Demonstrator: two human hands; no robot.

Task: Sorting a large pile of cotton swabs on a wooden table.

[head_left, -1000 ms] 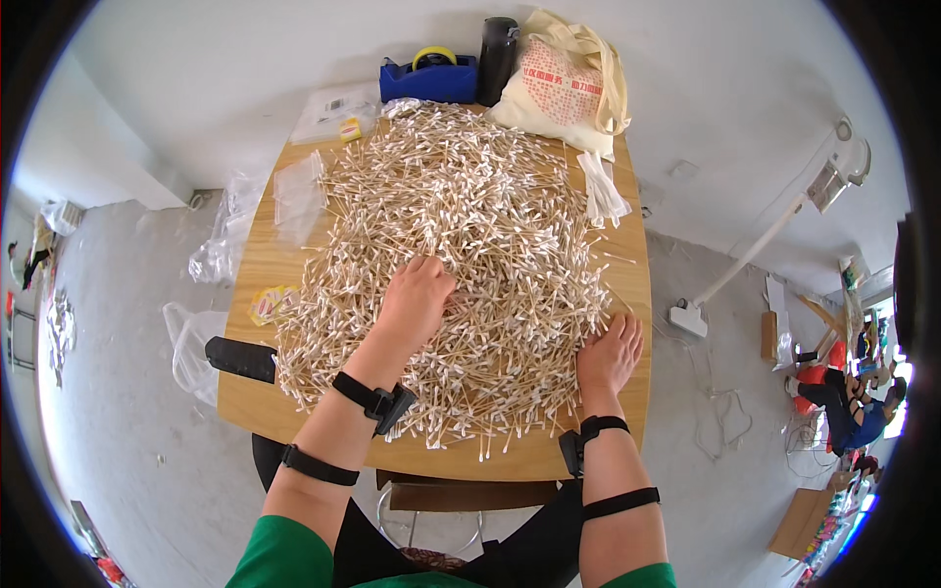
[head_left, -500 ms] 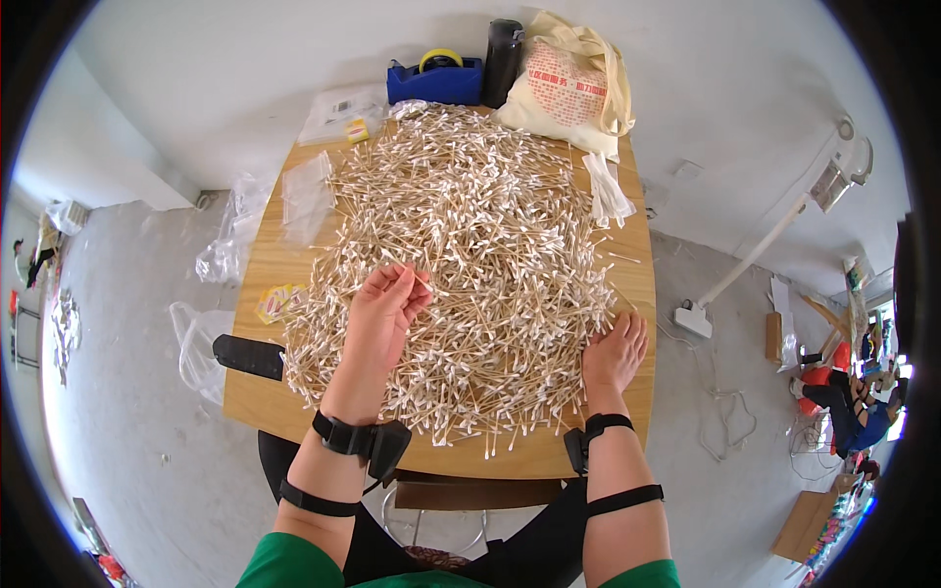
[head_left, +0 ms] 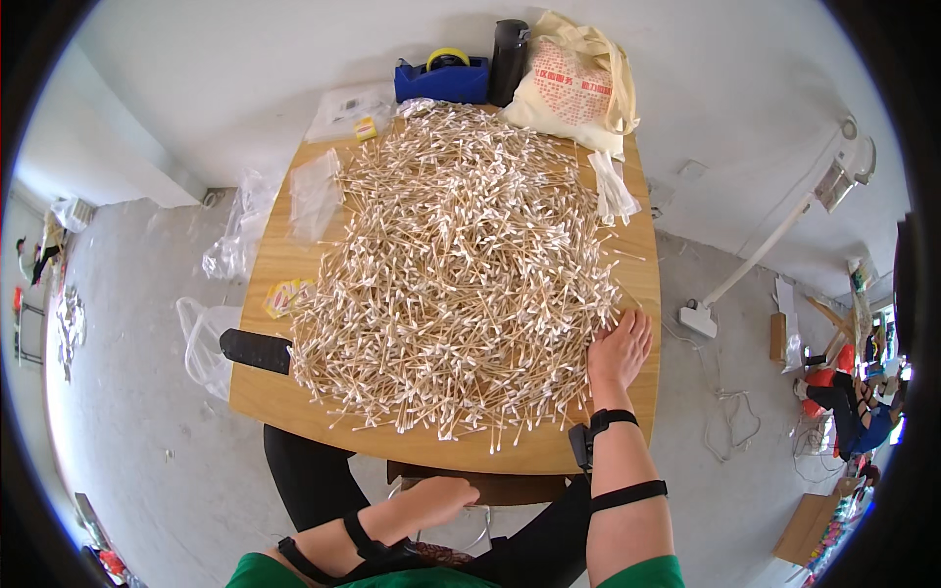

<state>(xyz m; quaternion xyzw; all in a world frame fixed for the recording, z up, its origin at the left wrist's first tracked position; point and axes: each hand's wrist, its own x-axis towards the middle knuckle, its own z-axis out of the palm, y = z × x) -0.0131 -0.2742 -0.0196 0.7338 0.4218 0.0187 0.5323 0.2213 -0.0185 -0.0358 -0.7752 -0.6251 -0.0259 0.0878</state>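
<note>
A broad heap of cotton swabs (head_left: 461,265) with white tips and pale sticks covers most of the wooden table (head_left: 265,392). Flat on the tabletop by the heap's right edge lies my right hand (head_left: 618,351), open, fingers stretched out, its inner side close to the outermost swabs. My left hand (head_left: 446,497) is off the table, over my lap just below the near edge. Its fingers look curled closed; what they hold, if anything, is hidden.
Clear plastic bags (head_left: 316,196), yellow packets (head_left: 289,296) and a black long object (head_left: 257,351) line the left side. Behind the heap stand a blue tape dispenser (head_left: 441,81), a black bottle (head_left: 508,64) and a cloth bag (head_left: 569,93). White strips (head_left: 613,186) lie at right.
My left hand has drawn back from the heap, where its fingers were pinched together, to below the table's near edge. My right hand stays at the heap's right side.
</note>
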